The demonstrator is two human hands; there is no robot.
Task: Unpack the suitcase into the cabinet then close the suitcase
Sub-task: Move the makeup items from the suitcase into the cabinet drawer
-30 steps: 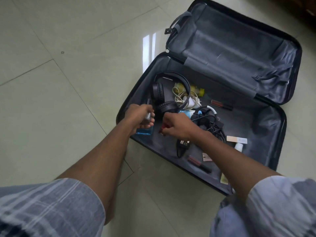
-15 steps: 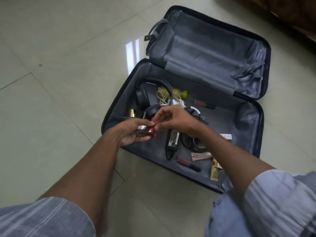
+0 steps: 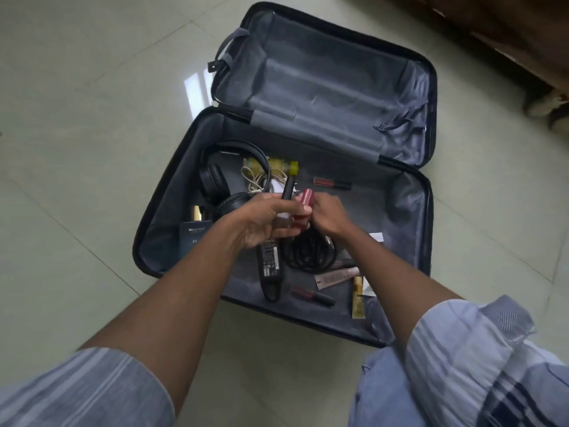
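Head view: small tubes (image 3: 303, 208) are being gathered from the suitcase (image 3: 172, 192), the left hand (image 3: 268, 223) clamped on several, the right hand (image 3: 328, 217) pinching one; a firm bundle is advised.

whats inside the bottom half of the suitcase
Headphones, a power adapter, coiled black cable, a dark blue box and small makeup tubes. The hands cover the middle, so anything there is hidden.

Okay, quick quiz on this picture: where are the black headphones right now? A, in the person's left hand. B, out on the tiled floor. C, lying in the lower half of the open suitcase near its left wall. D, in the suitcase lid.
C: the black headphones lie inside the lower half of the suitcase, near its left wall, beyond the left hand.
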